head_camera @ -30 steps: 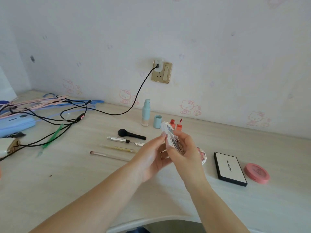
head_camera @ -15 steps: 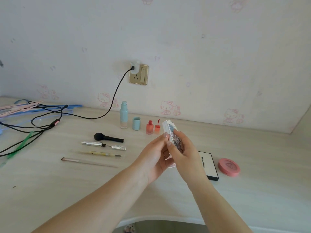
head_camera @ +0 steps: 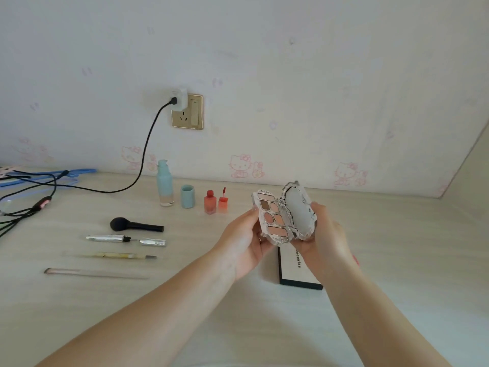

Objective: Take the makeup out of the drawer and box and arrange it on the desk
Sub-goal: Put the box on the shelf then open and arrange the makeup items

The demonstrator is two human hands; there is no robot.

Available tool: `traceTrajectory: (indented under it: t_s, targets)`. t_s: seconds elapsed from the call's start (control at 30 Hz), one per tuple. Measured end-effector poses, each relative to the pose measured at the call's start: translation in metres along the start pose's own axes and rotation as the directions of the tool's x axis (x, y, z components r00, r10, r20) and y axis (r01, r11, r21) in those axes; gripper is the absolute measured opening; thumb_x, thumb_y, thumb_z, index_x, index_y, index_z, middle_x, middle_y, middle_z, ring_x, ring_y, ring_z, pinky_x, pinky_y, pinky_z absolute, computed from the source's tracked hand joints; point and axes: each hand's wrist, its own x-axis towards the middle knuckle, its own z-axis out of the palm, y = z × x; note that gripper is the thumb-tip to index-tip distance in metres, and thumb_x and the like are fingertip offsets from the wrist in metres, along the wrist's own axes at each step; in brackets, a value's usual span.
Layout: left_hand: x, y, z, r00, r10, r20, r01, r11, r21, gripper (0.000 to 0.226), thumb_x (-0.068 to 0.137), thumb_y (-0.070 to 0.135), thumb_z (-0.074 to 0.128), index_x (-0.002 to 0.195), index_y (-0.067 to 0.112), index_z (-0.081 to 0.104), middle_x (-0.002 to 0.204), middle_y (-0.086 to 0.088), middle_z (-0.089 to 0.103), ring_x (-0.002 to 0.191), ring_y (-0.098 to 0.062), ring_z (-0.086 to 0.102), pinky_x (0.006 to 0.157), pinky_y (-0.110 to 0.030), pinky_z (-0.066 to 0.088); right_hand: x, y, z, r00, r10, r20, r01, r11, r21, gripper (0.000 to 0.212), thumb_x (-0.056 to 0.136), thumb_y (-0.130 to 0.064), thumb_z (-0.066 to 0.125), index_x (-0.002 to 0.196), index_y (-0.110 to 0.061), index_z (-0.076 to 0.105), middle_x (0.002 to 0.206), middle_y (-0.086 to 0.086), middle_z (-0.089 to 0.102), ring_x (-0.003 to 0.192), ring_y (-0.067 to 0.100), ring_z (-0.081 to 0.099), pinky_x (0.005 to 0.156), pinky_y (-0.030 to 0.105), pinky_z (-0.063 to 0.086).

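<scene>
An ornate silver eyeshadow palette (head_camera: pixel 275 217) is held open above the desk (head_camera: pixel 397 247), its pans of beige and pink facing me and its mirrored lid swung to the right. My left hand (head_camera: pixel 244 243) grips the pan half from the left. My right hand (head_camera: pixel 321 238) holds the lid half. Laid out on the desk are a pale blue bottle (head_camera: pixel 164 182), its blue cap (head_camera: pixel 187 196), two red lip tints (head_camera: pixel 215 202), a black brush (head_camera: pixel 135 225), a silver tube (head_camera: pixel 125 239) and two thin brushes (head_camera: pixel 105 263).
A black-edged white box (head_camera: pixel 296 271) lies under my hands, with a sliver of pink showing right of my wrist. Black cables (head_camera: pixel 39 197) and blue hangers (head_camera: pixel 47 176) crowd the far left. A charger is plugged into the wall socket (head_camera: pixel 186 111).
The palette, held shut and edge-on before, is now opened like a book between my hands. The view has shifted right, so the desk items sit further left.
</scene>
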Motion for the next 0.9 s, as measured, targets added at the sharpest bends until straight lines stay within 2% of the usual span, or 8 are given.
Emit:
traceTrajectory:
  t_s: [0.07,0.17,0.33,0.4,0.5,0.67,0.8,0.9]
  targets:
    - [0.013,0.002,0.002,1.000,-0.017,-0.025,0.018,1.000,0.008,0.034,0.100,0.028,0.039,0.110,0.008,0.064,0.103,-0.009,0.072,0.085,-0.020,0.066,0.073,-0.028,0.056,0.014,-0.004,-0.006,1.000,0.014,0.009,-0.014,0.999,0.048,0.021,0.091,-0.017,0.047,0.081,-0.010,0.064,0.068,0.007,0.071,0.071,0.026,0.065,0.079,0.044,0.053]
    - [0.032,0.008,0.006,0.999,-0.018,-0.033,0.020,0.997,0.068,0.035,0.101,0.026,0.037,0.115,0.005,0.062,0.107,-0.012,0.069,0.084,-0.022,0.064,0.064,-0.026,0.057,0.037,-0.009,-0.008,0.998,0.043,0.040,-0.047,0.994,0.100,0.020,0.092,-0.017,0.046,0.086,-0.008,0.063,0.072,0.010,0.072,0.075,0.028,0.067,0.079,0.045,0.055]
    - [0.058,0.019,0.001,0.990,0.078,-0.116,-0.048,0.969,0.243,0.024,0.100,0.013,0.040,0.104,0.010,0.064,0.084,-0.007,0.071,0.060,-0.015,0.067,0.049,-0.025,0.055,0.073,-0.006,-0.004,0.996,0.081,0.028,-0.082,0.996,0.033,0.019,0.087,-0.009,0.045,0.072,-0.007,0.056,0.068,0.011,0.058,0.069,0.028,0.056,0.083,0.045,0.052]
    - [0.068,0.021,-0.003,0.987,0.091,-0.133,-0.048,0.953,0.299,0.023,0.099,0.008,0.041,0.103,0.008,0.064,0.084,-0.008,0.071,0.064,-0.017,0.067,0.055,-0.029,0.058,0.087,-0.001,0.000,0.996,0.092,0.018,-0.091,0.996,-0.010,0.022,0.087,-0.008,0.044,0.067,-0.010,0.052,0.056,0.006,0.054,0.056,0.022,0.052,0.074,0.040,0.051]
    - [0.077,0.026,-0.004,0.977,0.102,-0.188,-0.025,0.928,0.373,0.025,0.096,0.002,0.042,0.084,0.007,0.064,0.074,-0.007,0.071,0.072,-0.023,0.064,0.081,-0.041,0.054,0.103,0.006,0.005,0.994,0.110,0.007,-0.109,0.993,-0.048,0.024,0.089,-0.009,0.044,0.067,-0.011,0.052,0.050,0.002,0.057,0.054,0.021,0.052,0.070,0.037,0.048]
    - [0.090,0.036,-0.013,0.962,0.090,-0.256,0.042,0.883,0.467,0.020,0.093,0.000,0.043,0.084,0.006,0.061,0.084,-0.008,0.070,0.077,-0.020,0.066,0.072,-0.031,0.056,0.120,0.015,0.011,0.989,0.142,-0.043,-0.145,0.984,-0.101,0.020,0.091,-0.010,0.043,0.076,-0.010,0.055,0.062,0.005,0.058,0.060,0.022,0.051,0.071,0.036,0.044]
    - [0.095,0.039,-0.023,0.950,0.086,-0.299,0.066,0.883,0.465,0.017,0.093,0.001,0.043,0.085,0.008,0.057,0.101,-0.013,0.066,0.095,-0.023,0.063,0.080,-0.029,0.053,0.128,0.024,0.011,0.980,0.169,-0.101,-0.183,0.972,-0.147,0.015,0.088,-0.010,0.045,0.076,-0.010,0.055,0.064,0.006,0.053,0.066,0.024,0.046,0.072,0.036,0.038]
    - [0.092,0.043,-0.027,0.952,0.075,-0.297,0.079,0.877,0.474,0.019,0.093,0.001,0.043,0.081,0.008,0.056,0.094,-0.009,0.066,0.088,-0.018,0.064,0.076,-0.026,0.054,0.129,0.027,0.010,0.983,0.164,-0.088,-0.177,0.969,-0.173,0.019,0.088,-0.006,0.044,0.072,-0.009,0.055,0.063,0.007,0.054,0.062,0.024,0.048,0.072,0.034,0.038]
